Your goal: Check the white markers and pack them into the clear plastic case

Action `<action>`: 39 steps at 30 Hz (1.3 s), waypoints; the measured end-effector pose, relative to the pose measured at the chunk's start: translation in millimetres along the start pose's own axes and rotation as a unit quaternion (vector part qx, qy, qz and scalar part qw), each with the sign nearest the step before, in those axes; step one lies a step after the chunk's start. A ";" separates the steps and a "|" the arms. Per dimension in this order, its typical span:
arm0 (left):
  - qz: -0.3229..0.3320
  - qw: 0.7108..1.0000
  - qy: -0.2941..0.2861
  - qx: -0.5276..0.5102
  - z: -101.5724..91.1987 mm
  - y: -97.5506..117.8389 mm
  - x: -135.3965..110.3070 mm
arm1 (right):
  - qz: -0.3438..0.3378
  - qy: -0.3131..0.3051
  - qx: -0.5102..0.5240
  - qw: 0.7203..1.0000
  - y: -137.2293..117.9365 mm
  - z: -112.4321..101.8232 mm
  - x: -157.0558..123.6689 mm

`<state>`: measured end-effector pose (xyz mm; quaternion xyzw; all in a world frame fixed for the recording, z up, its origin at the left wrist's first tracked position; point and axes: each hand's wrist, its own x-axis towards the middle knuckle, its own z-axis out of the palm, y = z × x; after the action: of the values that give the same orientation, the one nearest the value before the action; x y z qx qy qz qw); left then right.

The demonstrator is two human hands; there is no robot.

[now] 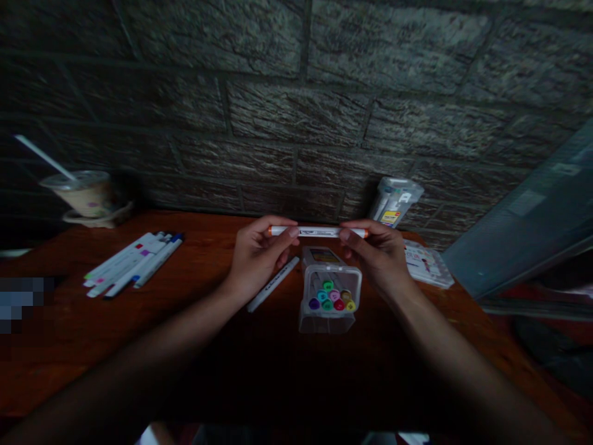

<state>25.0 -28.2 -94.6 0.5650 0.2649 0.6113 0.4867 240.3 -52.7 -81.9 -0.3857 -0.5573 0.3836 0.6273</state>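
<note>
My left hand (262, 250) and my right hand (377, 250) pinch a white marker (319, 232) with orange ends, one hand near each end. It is held level above the table. Just below it a clear plastic case (331, 324) lies on its side, its open end toward me, showing several markers (331, 296) with coloured round ends such as purple, green, red and yellow. A single white marker (273, 284) lies slanted on the wood beneath my left hand.
Several loose markers (134, 262) lie side by side at the left of the wooden table (208, 364). Behind them stands a drink cup (88, 191) with a straw. A clear case (396, 201) stands by the stone wall, and a flat clear box (428, 266) lies at the right.
</note>
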 end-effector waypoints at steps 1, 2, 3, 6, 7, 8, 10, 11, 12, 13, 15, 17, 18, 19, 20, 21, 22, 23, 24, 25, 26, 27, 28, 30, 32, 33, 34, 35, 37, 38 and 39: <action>0.000 1.000 -0.002 -0.005 0.0 0.0 0.2 | 0.006 0.000 0.000 1.000 -0.7 0.3 0.0; 0.000 1.000 -0.004 -0.011 -0.1 0.0 0.4 | 0.011 0.001 0.000 1.000 -1.3 0.6 0.1; -0.002 1.000 -0.006 -0.016 -0.1 -0.1 0.6 | 0.015 0.001 -0.001 1.000 -1.6 0.7 0.3; -0.006 1.000 -0.010 -0.023 -0.2 -0.4 1.1 | 0.015 0.001 0.002 1.000 -1.5 0.7 1.0; -0.006 1.000 -0.011 -0.021 -0.2 -0.5 1.2 | 0.010 0.000 0.002 1.000 -1.2 0.6 1.2; -0.005 1.000 -0.011 -0.018 -0.3 -0.5 1.3 | 0.003 -0.001 0.003 1.000 -0.9 0.5 1.4; -0.002 1.000 -0.010 -0.008 -0.4 -0.5 1.4 | -0.007 -0.002 0.007 1.000 -0.3 0.5 1.6; -0.003 1.000 -0.010 -0.002 -0.5 -0.5 1.4 | -0.010 -0.002 0.010 1.000 -0.1 0.6 1.7; -0.004 1.000 -0.008 0.001 -0.7 -0.6 1.5 | -0.011 -0.001 0.013 1.000 0.1 0.6 1.9; -0.005 1.000 -0.005 0.002 -0.9 -0.8 1.7 | -0.012 0.001 0.016 1.000 0.3 0.7 2.0; -0.006 1.000 0.000 -0.001 -1.3 -1.4 2.2 | -0.013 0.007 0.021 1.000 0.5 0.7 2.4; -0.004 1.000 0.004 -0.009 -1.6 -2.2 2.8 | -0.010 0.013 0.029 0.999 0.1 0.6 2.7; -0.003 1.000 0.006 -0.013 -1.8 -2.5 3.1 | -0.008 0.015 0.035 0.999 -0.2 0.5 2.8; -0.003 1.000 0.007 -0.018 -1.9 -2.7 3.3 | -0.005 0.015 0.040 0.999 -0.7 0.4 3.0; -0.002 1.000 0.008 -0.022 -1.9 -2.6 3.5 | -0.003 0.015 0.044 0.999 -1.2 0.3 3.1; -0.001 1.000 0.009 -0.027 -1.9 -2.3 3.6 | 0.000 0.015 0.046 0.999 -1.7 0.2 3.3; -0.001 0.999 0.009 -0.031 -1.8 -1.9 3.7 | 0.003 0.014 0.046 0.999 -2.1 0.1 3.5; -0.001 0.999 0.010 -0.034 -1.6 -1.3 3.7 | 0.004 0.015 0.045 0.999 -2.4 -0.1 3.7; -0.002 0.999 0.010 -0.038 -1.3 -0.6 3.8 | 0.005 0.015 0.043 0.999 -2.5 -0.3 3.9; -0.002 0.999 0.011 -0.041 -1.1 0.2 3.9 | 0.006 0.014 0.041 0.999 -2.5 -0.5 4.1; -0.004 0.999 0.013 -0.045 -0.9 1.0 3.9 | 0.005 0.013 0.040 0.999 -2.3 -0.6 4.2; -0.006 0.999 0.014 -0.048 -0.7 1.7 4.0 | 0.004 0.012 0.040 0.999 -2.2 -0.8 4.2; -0.007 0.999 0.015 -0.052 -0.6 2.3 4.0 | 0.002 0.010 0.040 0.999 -2.0 -0.9 4.1; -0.012 0.998 0.016 -0.059 -0.6 3.0 4.2 | 0.002 0.006 0.042 0.999 -1.9 -1.0 3.7; -0.015 0.998 0.018 -0.066 -0.7 3.3 4.4 | 0.003 0.005 0.047 0.999 -2.0 -1.1 3.3; -0.016 0.997 0.020 -0.068 -0.7 3.3 4.5 | 0.002 0.005 0.049 0.999 -2.2 -1.2 3.2; -0.018 0.997 0.022 -0.071 -0.7 3.3 4.6 | 0.001 0.004 0.050 0.999 -2.4 -1.2 3.1; -0.019 0.997 0.024 -0.073 -0.7 3.4 4.7 | 0.000 0.003 0.050 0.999 -2.6 -1.2 3.1; -0.025 0.996 0.027 -0.077 -0.4 4.1 4.7 | -0.003 0.001 0.048 0.999 -3.4 -1.0 3.0; -0.028 0.996 0.029 -0.080 -0.2 4.6 4.6 | -0.003 0.001 0.048 0.999 -4.0 -0.8 2.9; -0.032 0.996 0.031 -0.082 0.0 5.2 4.5 | -0.003 0.001 0.048 0.999 -4.6 -0.5 2.9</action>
<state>24.0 -26.2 -88.1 0.4953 0.2466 0.6326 0.5419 241.3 -52.0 -76.5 -0.3541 -0.5389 0.4075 0.6466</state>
